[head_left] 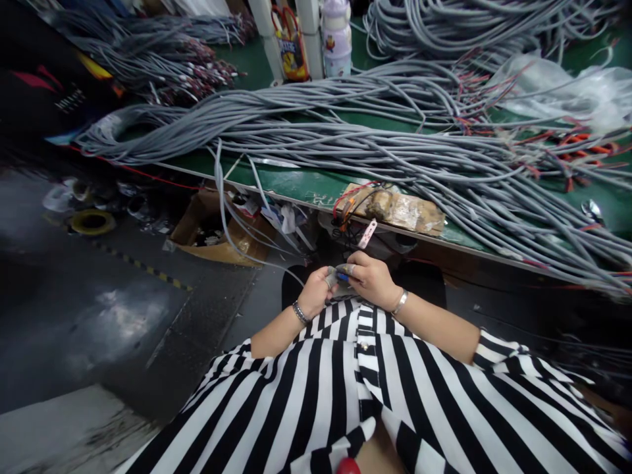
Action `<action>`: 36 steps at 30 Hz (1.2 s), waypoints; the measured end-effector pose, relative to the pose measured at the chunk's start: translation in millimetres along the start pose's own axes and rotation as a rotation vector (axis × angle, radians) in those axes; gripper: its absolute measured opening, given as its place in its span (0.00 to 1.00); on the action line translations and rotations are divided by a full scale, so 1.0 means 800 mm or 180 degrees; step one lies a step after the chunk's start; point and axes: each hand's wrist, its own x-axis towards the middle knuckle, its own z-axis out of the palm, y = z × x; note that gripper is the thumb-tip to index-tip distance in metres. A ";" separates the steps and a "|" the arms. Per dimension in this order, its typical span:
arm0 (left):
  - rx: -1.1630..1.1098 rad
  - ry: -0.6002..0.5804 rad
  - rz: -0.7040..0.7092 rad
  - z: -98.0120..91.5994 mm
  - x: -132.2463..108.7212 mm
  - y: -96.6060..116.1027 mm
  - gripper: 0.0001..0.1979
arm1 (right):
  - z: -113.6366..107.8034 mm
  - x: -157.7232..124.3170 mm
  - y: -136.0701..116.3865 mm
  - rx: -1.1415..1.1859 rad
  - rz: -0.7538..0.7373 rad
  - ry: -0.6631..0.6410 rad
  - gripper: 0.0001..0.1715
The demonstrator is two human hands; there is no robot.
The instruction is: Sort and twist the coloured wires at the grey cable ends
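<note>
At the far left, a black printed thing (54,85) is cut off by the frame; it carries small white letters, too blurred to read, beside pink and yellow patches. Below it on the dim floor is a yellow roll (91,222), then an open cardboard box (222,253) whose contents are hard to make out. A grey cable (219,178) hangs off the front edge of the green table (301,181) and curves past the box to the left hand (316,293). On the table stands a yellow and red packet (291,56), its lettering not clear enough to read, and to its right a pale purple bottle (337,43) with a small coloured picture. In front of the table, near the striped shirt (320,375), the left hand is closed around the cable's end, which the fingers mostly cover. A small blue piece (342,277) shows between the two hands, and the right hand (372,280) pinches it, thumb and fingers drawn in tight; its shape is largely hidden. Just above hangs a pale tag (368,234) with reddish marks, illegible here. Farther right come a tape-wrapped block (399,210), the long grey bundle (316,145) spreading into coloured wire ends, and a crumpled clear bag (567,92), cut off by the right edge.
</note>
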 end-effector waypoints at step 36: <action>0.0940 -0.0689 0.1747 -0.007 0.015 0.089 0.08 | -0.069 0.020 0.015 0.3336 0.2115 0.0162 0.36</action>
